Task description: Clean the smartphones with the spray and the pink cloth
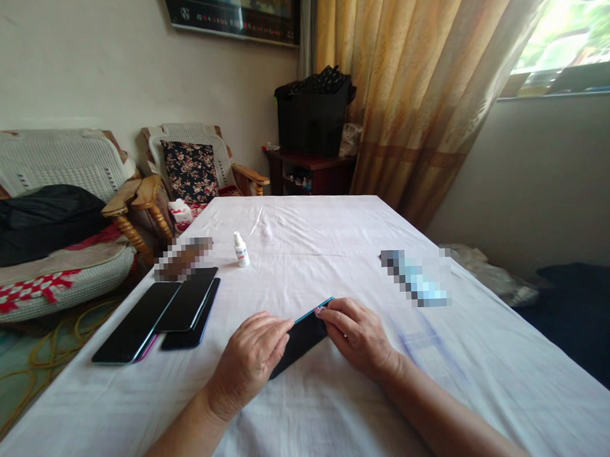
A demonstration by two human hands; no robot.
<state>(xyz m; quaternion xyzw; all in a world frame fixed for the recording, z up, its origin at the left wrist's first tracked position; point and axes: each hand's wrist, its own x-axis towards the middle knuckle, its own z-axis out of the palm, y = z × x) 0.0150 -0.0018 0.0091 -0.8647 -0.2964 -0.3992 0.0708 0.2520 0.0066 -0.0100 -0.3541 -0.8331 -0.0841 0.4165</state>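
Observation:
A smartphone [301, 342] with a dark screen and a blue edge is between my hands, tilted on the white cloth. My left hand [254, 350] is closed on its left side, thumb and fingers near the upper edge. At the far right corner, my right hand [359, 336] has its fingers pinched together against the phone's edge. A small pale pink spot shows by those fingertips; I cannot tell whether it is a nail or a tiny object. The phone's lower left part is hidden behind my left hand.
Several dark-screened phones [138, 324] lie overlapping on the left. Behind them stand a small white bottle [241, 249] and a blurred brown item [185, 259]. A pixelated light-blue item [417, 278] lies right on the tablecloth [305, 242]. Chairs [186, 139] stand beyond the table.

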